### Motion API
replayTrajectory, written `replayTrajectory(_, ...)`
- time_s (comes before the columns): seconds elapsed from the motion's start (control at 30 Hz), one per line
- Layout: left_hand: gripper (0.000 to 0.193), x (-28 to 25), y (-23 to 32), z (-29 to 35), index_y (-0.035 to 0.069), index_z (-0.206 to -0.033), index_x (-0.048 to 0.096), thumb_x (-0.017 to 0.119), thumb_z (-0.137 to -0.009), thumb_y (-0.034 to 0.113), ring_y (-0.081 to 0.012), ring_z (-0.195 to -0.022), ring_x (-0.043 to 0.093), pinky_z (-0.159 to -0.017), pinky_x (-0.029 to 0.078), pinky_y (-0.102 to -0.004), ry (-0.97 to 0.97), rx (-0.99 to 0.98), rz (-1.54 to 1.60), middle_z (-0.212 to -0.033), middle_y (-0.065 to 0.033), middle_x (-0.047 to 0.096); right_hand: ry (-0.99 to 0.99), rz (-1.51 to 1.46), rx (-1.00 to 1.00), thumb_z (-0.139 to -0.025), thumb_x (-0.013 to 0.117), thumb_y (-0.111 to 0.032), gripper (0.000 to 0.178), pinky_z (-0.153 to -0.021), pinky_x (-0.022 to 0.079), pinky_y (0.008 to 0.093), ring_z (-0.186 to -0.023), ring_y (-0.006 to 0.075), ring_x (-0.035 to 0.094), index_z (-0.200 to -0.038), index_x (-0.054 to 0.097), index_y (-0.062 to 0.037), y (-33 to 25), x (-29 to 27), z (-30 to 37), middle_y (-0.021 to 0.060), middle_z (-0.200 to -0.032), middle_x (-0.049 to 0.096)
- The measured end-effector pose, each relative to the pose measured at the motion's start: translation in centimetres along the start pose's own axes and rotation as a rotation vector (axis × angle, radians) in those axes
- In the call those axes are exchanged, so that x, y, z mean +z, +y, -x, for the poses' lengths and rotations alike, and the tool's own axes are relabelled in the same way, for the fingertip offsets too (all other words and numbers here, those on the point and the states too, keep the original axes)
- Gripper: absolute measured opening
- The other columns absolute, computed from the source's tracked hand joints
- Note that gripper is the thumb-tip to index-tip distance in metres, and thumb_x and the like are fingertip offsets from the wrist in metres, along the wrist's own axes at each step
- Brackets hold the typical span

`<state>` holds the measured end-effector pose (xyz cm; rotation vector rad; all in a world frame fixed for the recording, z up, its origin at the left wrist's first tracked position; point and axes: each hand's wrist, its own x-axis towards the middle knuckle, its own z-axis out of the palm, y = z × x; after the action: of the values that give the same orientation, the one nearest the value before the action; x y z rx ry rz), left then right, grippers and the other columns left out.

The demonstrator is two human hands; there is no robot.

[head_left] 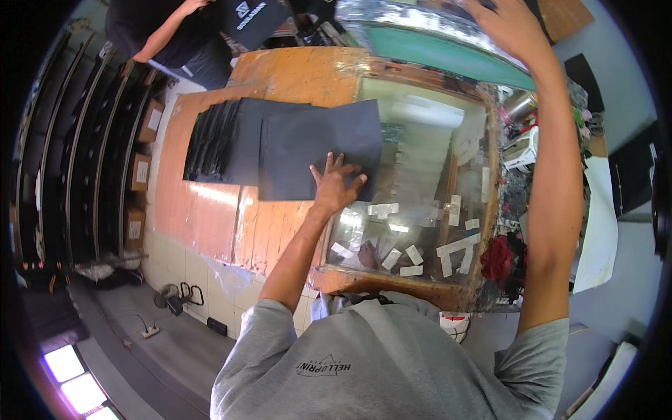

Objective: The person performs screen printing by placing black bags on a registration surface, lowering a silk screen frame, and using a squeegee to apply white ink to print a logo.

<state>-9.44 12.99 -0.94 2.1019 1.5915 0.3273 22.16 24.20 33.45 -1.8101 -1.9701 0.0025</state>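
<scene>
My left hand [337,183] lies with spread fingers on a flat black fabric-like piece [308,133]. This piece overlaps the glass panel on its right side. Left of it, a fanned stack of similar black pieces [217,140] rests on the wooden boards. At the upper right, my right hand [505,28] grips the edge of a tilted screen-printing frame [441,52] with green mesh; its fingertips are partly cut off by the picture's top. The glass panel [420,175] is set in a wooden surround and carries several pale tape strips.
A wooden table [301,70] bears the work. Another person [175,35] stands at the far left, near a black piece with white print [252,21]. Racks [70,154] and cardboard boxes [136,171] line the left. A red cloth [495,257] and clutter flank the right edge.
</scene>
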Motion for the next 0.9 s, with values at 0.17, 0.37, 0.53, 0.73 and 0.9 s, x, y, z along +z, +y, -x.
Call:
replayTrajectory(0.17,0.059,7.0,5.6,-2.3,0.013,-0.157,0.043,0.048,-0.105,0.040,-0.0464,-0.156,0.016,-0.117,0.006,-0.0776,0.069,0.182,-0.217,-0.168,-0.0204,0.027,0.025,-0.043,-0.044,-0.093,0.061,-0.037,0.036,-0.083,0.054,0.0500,-0.097,0.0424,0.071,-0.100,0.074,-0.0037,0.3,-0.4,0.3,0.0257,-0.098,0.073)
replayTrajectory(0.37,0.061,12.9,13.1,-3.8,0.014,-0.159,0.040,0.047,-0.106,0.043,-0.0467,-0.157,0.011,-0.120,0.009,-0.0737,0.024,0.404,-0.211,-0.170,-0.0193,0.022,0.002,-0.045,-0.065,-0.093,0.058,-0.036,0.044,-0.091,0.056,0.0501,-0.098,0.0429,0.072,-0.098,0.073,0.0050,0.7,-0.9,-0.2,0.0289,-0.102,0.073)
replayTrajectory(0.53,0.061,14.6,17.4,-3.5,0.013,-0.159,0.041,0.047,-0.106,0.043,-0.0462,-0.157,0.011,-0.122,0.008,-0.0702,-0.061,0.430,-0.206,-0.169,-0.0197,0.023,-0.135,-0.125,0.001,-0.097,0.057,-0.036,0.045,-0.090,0.057,0.0469,-0.100,0.0393,0.072,-0.102,0.073,0.0055,0.6,-3.2,0.6,0.0248,-0.105,0.074)
replayTrajectory(0.73,0.068,13.3,16.7,-2.7,0.010,-0.157,0.043,0.056,-0.101,0.046,-0.0450,-0.158,0.009,-0.122,0.001,-0.0696,-0.033,0.389,-0.135,-0.169,-0.0214,0.023,-0.142,-0.128,0.007,-0.097,0.057,-0.035,0.045,-0.091,0.057,0.0470,-0.100,0.0394,0.072,-0.104,0.073,0.0060,0.5,-4.9,1.5,0.0251,-0.106,0.074)
replayTrajectory(0.9,0.068,12.6,15.0,-0.8,0.010,-0.155,0.046,0.059,-0.099,0.047,-0.0436,-0.158,0.009,-0.119,0.000,-0.0740,-0.059,0.389,-0.178,-0.169,-0.0210,0.025,-0.141,-0.134,0.008,-0.097,0.057,-0.035,0.045,-0.092,0.057,0.0472,-0.101,0.0396,0.072,-0.105,0.072,0.0063,0.5,-5.0,1.6,0.0254,-0.107,0.074)
